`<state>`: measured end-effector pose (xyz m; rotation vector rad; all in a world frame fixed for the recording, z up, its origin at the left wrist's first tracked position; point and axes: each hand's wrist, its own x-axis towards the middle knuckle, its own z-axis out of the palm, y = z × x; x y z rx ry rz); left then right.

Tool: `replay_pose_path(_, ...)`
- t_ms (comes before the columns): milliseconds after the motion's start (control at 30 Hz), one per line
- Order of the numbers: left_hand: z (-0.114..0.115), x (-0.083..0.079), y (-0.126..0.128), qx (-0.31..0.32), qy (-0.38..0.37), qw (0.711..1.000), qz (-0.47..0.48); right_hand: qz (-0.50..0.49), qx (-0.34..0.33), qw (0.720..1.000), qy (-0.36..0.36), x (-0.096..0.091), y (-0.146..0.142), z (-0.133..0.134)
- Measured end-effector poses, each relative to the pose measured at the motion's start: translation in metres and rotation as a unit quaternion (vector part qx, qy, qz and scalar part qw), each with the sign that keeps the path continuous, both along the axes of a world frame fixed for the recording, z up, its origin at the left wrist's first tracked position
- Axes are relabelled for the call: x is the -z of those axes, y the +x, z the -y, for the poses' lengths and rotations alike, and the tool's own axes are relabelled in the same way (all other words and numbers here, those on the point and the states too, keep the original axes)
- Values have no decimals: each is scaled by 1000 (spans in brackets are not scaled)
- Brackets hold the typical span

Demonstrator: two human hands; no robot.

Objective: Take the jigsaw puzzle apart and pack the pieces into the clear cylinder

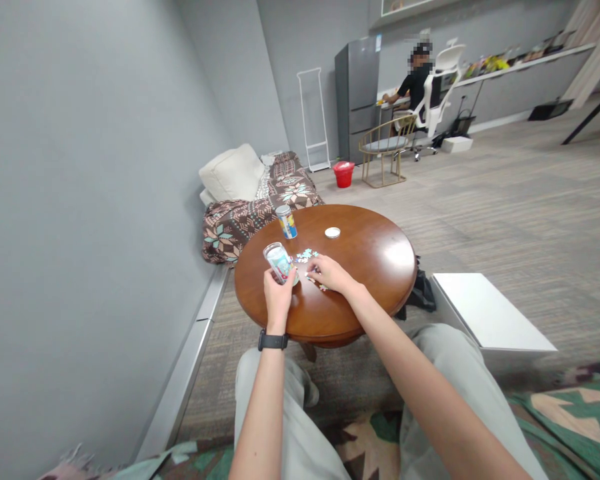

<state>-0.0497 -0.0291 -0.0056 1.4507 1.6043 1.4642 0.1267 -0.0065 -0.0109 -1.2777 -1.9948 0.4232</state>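
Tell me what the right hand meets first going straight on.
Probably the small puzzle-like pieces at its fingertips, then the printed jar in the left hand; depth is unclear.

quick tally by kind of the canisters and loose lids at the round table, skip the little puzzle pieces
Canisters: 2 (one canister in the left hand, one standing canister)
Loose lids: 1 (round lid on the tabletop)
Total: 3
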Motion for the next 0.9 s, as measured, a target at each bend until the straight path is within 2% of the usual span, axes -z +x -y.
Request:
replay_pose_path(167,-1,0,0,2,0,1000,0,7,-25,999,20,-3,-5,2)
replay_pose_path(433,5,-5,2,-4,0,1000,0,4,1,1000,-14,-1,-5,0)
replay_pose_path(667,1,2,1,2,13,1000,0,20,7,1000,-17,-6,-6,7)
replay_pose_path(900,2,1,1,5,14,1000,5,17,25,999,-23,-9,-6,9)
